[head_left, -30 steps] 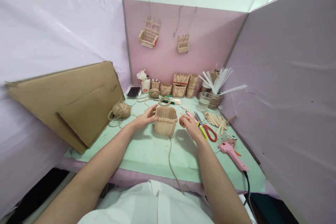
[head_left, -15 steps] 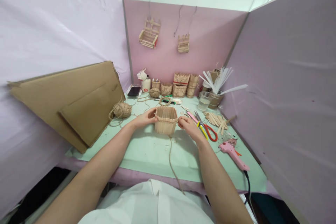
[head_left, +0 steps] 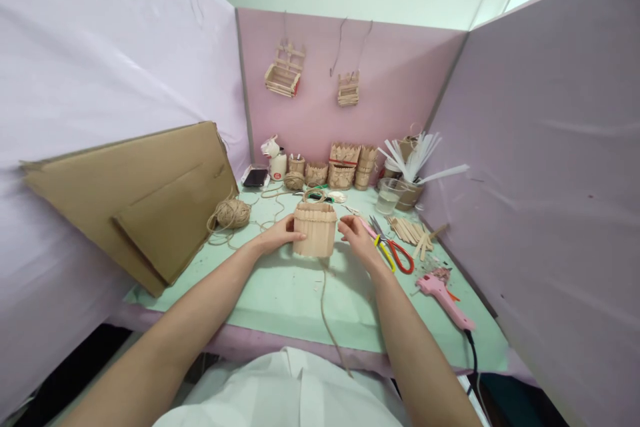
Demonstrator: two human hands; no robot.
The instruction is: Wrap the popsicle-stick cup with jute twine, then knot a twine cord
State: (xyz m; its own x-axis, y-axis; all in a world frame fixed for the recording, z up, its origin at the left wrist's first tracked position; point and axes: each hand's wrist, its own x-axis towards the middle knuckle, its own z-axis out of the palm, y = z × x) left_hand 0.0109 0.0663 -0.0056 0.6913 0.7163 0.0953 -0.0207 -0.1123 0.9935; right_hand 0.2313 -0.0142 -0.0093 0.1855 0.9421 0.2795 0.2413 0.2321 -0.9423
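A left hand [head_left: 279, 235] steadies a wooden box [head_left: 314, 237] at the middle of a green-covered table [head_left: 270, 293], its grip closed on the side wall with the thumb across the front and the fingers behind, apparently to keep the light piece from turning or tipping. The right hand [head_left: 357, 238] hovers just beside the opposite wall, fingers loosely curled; whether that grip pinches anything cannot be told, though its closeness suggests it is placed to work on that side. The box stands tilted slightly, its face toward the wearer, perhaps for a better view of the front. A strand of twine [head_left: 325, 313] runs from near its base over the table's near edge. Scissors [head_left: 400, 255], a pink glue gun [head_left: 445, 297] and loose sticks [head_left: 410, 230] lie to the right, seemingly arranged for easy reach, while a ball [head_left: 233, 213] of twine sits to the left beside leaning cardboard [head_left: 165, 203]. Finished-looking pots [head_left: 341, 177] line the back, probably to leave room up front, beneath two small stick chairs hung on the pink panel [head_left: 320, 120].
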